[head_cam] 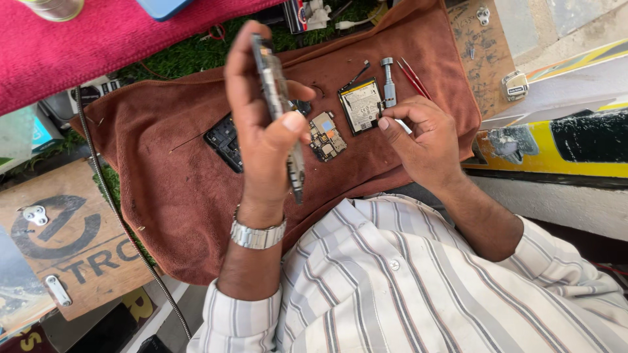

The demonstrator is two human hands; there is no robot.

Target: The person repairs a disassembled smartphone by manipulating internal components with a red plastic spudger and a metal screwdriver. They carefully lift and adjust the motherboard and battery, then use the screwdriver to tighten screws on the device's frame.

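Head view, left hand (pixel 261 124) raised gripping phone frame (pixel 278 98)

1. My left hand (pixel 261 124) covers pt of the phone frame (pixel 278 98) and the black part (pixel 224 140) behind it.
2. Tiny bit pinched in my right fingertips (pixel 386 122), too small to tell.
3. Metal can (pixel 55 8) cut off at top edge.

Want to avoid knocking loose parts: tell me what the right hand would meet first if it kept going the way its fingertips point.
The right hand points up-left; first in line is probably the battery on the brown cloth, though depth is unclear.
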